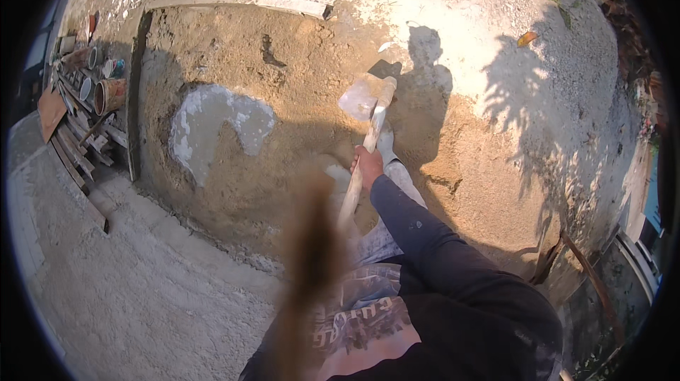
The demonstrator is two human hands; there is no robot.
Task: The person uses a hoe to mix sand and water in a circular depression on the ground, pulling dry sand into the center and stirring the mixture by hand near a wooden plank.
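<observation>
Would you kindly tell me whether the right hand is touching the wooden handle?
Touching: in the head view, the right hand wraps around the wooden handle.

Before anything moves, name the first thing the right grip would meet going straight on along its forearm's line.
Past the handle it holds, the right grip would probably meet the sand first; its height above that is unclear from this view.

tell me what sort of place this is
Likely an outdoor building site or work yard: there is a spread of sand edged with boards, stained buckets beside scrap planks, and a long-handled tool in the person's right hand.
</observation>
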